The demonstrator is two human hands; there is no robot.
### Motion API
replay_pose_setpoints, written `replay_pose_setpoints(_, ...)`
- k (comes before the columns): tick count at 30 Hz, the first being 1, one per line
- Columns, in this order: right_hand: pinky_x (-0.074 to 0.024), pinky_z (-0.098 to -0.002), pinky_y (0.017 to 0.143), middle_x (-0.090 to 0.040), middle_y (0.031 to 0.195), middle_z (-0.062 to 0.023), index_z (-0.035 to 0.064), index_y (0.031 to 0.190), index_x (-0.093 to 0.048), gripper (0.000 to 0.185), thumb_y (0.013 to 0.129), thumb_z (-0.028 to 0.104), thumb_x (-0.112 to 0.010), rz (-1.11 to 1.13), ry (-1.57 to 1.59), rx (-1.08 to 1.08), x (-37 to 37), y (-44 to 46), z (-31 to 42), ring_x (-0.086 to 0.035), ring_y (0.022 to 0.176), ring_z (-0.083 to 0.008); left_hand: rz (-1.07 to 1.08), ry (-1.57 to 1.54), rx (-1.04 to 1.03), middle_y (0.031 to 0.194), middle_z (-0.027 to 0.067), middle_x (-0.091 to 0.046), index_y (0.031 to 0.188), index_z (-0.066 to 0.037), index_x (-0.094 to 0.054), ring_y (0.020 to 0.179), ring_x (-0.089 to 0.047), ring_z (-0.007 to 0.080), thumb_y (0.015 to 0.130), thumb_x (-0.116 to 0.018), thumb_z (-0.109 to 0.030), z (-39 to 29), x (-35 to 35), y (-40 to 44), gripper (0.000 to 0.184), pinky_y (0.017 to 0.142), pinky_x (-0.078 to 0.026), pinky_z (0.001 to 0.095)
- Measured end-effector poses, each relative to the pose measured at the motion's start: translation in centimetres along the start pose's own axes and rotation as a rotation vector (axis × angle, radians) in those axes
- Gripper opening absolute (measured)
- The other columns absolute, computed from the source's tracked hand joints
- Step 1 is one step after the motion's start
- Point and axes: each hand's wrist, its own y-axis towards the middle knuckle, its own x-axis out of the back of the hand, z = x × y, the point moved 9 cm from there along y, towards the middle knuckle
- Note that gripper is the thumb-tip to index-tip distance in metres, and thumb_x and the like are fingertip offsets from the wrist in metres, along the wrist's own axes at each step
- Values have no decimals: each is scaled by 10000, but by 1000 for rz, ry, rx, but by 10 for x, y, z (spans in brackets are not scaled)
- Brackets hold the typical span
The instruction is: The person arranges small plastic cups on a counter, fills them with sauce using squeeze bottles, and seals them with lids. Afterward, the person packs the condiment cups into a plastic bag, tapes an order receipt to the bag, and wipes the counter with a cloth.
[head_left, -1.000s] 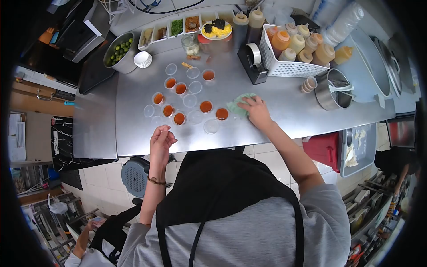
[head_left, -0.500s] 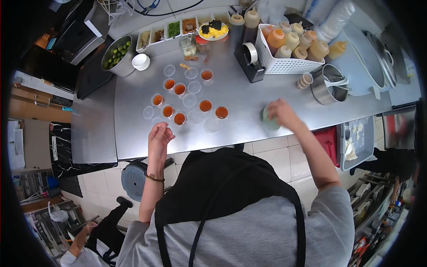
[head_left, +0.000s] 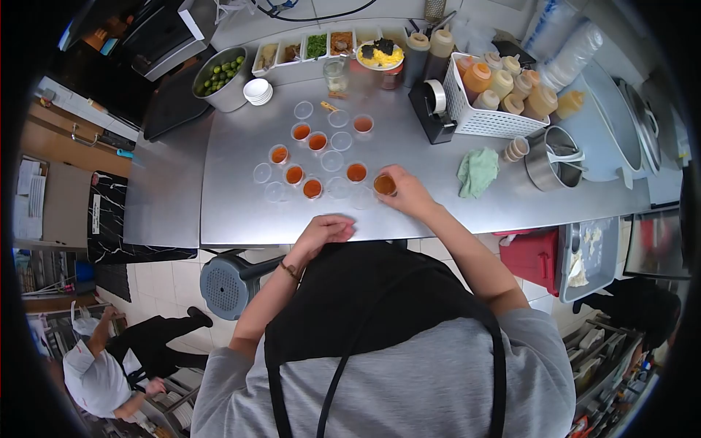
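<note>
Several small clear cups of red-orange sauce stand on the steel table, with round clear lids lying among them. My right hand has its fingers around the rightmost sauce cup. To the right of that hand lies a crumpled green cloth, touched by neither hand. My left hand rests at the table's front edge, below the cups; its fingers are together and bent, and whether anything is in them is hidden.
A white basket of sauce bottles, a tape dispenser and a metal pot stand at the right. Behind are topping trays and a pot of green limes. A person is at lower left, another at lower right.
My right hand has let go of the green cloth, now lying farther right, and has moved left to the rightmost cup. My left hand has lowered and moved right to the table edge.
</note>
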Motion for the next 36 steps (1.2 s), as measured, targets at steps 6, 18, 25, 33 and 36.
replay_pose_setpoints(6,-495,-377,732,-582,949,-176,26,1034,-444,459,680,166,-700,-143,-9,-55,25,4,35,-597,846,-335,153,-700,-237,1154,155,-540,1154,66,-477,1075,-527,253,912,-471,-171,-84,-51,20,339,955,-414,374)
replay_pose_setpoints(18,-452,-262,701,-600,943,-54,37,1112,-529,412,767,204,-681,43,779,-417,1,2,-16,-567,806,-126,-76,-260,-361,1023,86,-604,1086,50,-552,873,-597,140,810,-624,-98,-105,-47,37,321,805,-482,273)
replay_pose_setpoints(25,-447,-247,668,-617,817,-43,1,972,-598,263,803,197,-644,73,603,-440,-37,-1,-43,-561,739,-113,-212,-98,-372,936,66,-640,1042,30,-596,832,-588,104,762,-644,-66,-76,-37,39,300,738,-454,236)
replay_pose_setpoints(33,-466,-261,663,-620,818,-85,-2,972,-599,279,818,230,-623,192,355,-280,-62,14,-36,-585,718,-137,-285,-180,-298,906,60,-639,1003,38,-602,788,-582,102,770,-639,-67,-58,-19,17,258,719,-455,224)
replay_pose_setpoints(36,-467,-315,741,-599,955,-113,20,1050,-568,359,771,228,-658,73,91,-62,-40,39,-18,-594,832,-221,-311,-162,-248,895,59,-634,996,40,-601,777,-581,103,779,-641,-82,-38,-6,12,253,709,-465,231)
